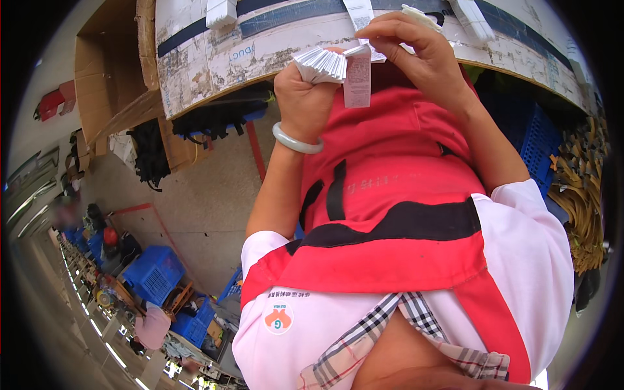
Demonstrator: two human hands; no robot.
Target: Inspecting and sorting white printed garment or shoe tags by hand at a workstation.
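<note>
A fanned bundle of folded white labels is gripped in my left hand, which wears a pale bangle. From the bundle's right end a printed label hangs down in front of the red apron. My right hand is bent over that end, thumb and forefinger pinched at the top of a white label; their exact contact is partly hidden. Beyond the fingers, another white label strip lies on the worn table.
More white label stacks lie on the table, one at the far left and one at the right. An open cardboard box stands left of the table. Blue crates and hanging brown strips are at the right.
</note>
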